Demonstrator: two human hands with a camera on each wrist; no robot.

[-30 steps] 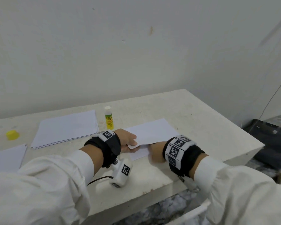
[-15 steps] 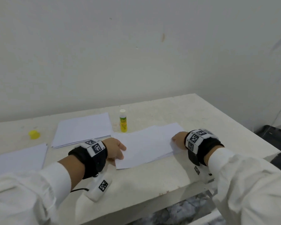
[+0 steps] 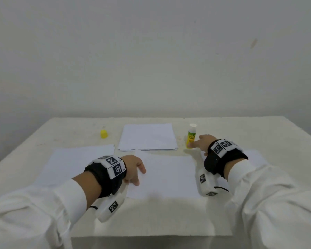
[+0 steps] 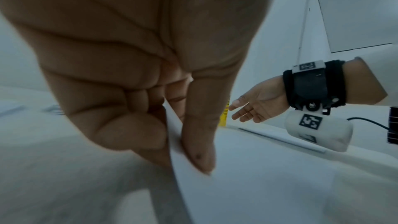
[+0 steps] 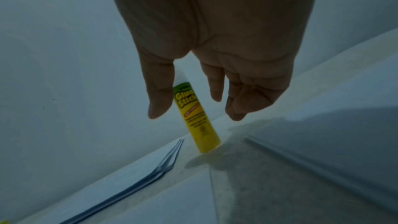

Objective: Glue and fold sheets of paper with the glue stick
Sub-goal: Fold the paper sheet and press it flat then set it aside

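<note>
A white sheet of paper lies flat on the table in front of me. My left hand holds its left edge; in the left wrist view the left hand pinches that edge of the sheet between thumb and fingers. The yellow-green glue stick stands upright and uncapped behind the sheet's right corner. My right hand is open beside it. In the right wrist view the glue stick stands between the spread thumb and fingers of the right hand, with gaps on both sides.
A stack of white paper lies behind the sheet, with its edge near the glue stick. The yellow cap sits at the back left. More sheets lie at the left and beyond my right wrist. The table's front edge is close.
My right hand left the sheet's right end and moved back to the glue stick, fingers now spread round it. My left hand stays on the sheet's left edge. The head view swung left.
</note>
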